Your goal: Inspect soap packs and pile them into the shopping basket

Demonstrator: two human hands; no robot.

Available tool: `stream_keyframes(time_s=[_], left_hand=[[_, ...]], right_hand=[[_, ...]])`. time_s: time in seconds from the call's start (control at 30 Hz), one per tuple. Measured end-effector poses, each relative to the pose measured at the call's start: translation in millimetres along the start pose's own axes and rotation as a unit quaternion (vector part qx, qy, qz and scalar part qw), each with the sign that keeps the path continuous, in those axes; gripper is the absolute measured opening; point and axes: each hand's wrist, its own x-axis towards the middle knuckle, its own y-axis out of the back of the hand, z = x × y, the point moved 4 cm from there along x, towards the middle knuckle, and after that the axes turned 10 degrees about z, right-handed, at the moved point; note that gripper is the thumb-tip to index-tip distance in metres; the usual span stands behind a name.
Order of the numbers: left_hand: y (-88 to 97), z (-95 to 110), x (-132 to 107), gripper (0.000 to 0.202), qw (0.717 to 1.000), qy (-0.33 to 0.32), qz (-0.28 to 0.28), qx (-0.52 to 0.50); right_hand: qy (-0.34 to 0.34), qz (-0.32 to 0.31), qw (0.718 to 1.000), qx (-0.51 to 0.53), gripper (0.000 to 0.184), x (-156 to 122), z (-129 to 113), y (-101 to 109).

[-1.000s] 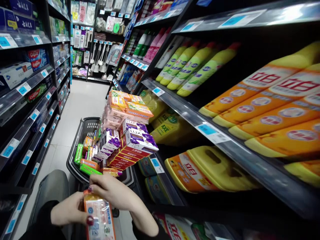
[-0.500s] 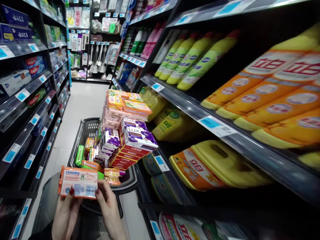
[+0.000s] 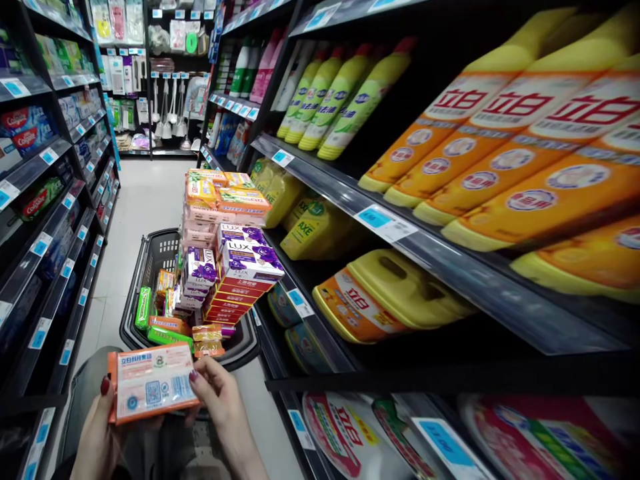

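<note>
An orange-and-white wrapped soap pack (image 3: 153,383) is held low in front of me, its printed back facing up. My left hand (image 3: 97,430) grips its left end, the thumb on the edge and the other fingers mostly hidden below. At the right end, my right hand (image 3: 223,403) pinches the wrapper between thumb and fingers. Just beyond stands a black shopping basket (image 3: 131,300) on the floor. It holds stacked LUX soap boxes (image 3: 250,257), orange soap packs (image 3: 240,200) piled high behind them, and several loose bars, among them a green one (image 3: 143,308).
Shelving closes in on both sides of the aisle (image 3: 145,193). On the right are orange detergent bottles (image 3: 480,147), yellow-green bottles (image 3: 350,107) and a large yellow jug (image 3: 385,297). Toothpaste boxes (image 3: 27,130) line the left. Ladles and spatulas (image 3: 173,110) hang at the far end.
The view has shifted right and slightly down. My left thumb has moved from the pack's face to its left edge, and the pack now tilts a little. Both hands still hold it.
</note>
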Motion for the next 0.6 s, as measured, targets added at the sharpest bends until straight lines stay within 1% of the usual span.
stream_keyframes(time_s=[0.13,0.27,0.37,0.43,0.53,0.6], left_hand=[[-15.4,2.8,-5.3,0.067,0.998,0.045,-0.032,0.039],[-27.8,7.6,-8.9,0.053,0.994,0.074,-0.011,0.079],[-35.1,9.3,-11.1,0.049,0.991,0.091,0.000,0.102],[-34.8,7.1,-10.6,0.049,0.990,0.101,-0.006,0.102],[-24.2,0.5,-4.4,0.051,0.994,0.090,-0.025,0.064],[-13.5,-4.7,2.4,0.053,0.996,0.072,-0.043,0.026]], right_hand=[[-0.027,0.019,0.999,-0.003,0.047,5.1,4.0,6.9],[-0.061,0.024,0.998,-0.018,0.051,9.5,9.4,12.2],[-0.073,0.027,0.997,-0.024,0.053,12.7,14.2,14.7],[-0.073,0.028,0.997,-0.027,0.053,13.5,15.4,16.7],[-0.057,0.026,0.998,-0.028,0.049,11.4,13.1,22.3],[-0.018,-0.011,0.999,-0.026,0.042,8.1,8.0,25.0]])
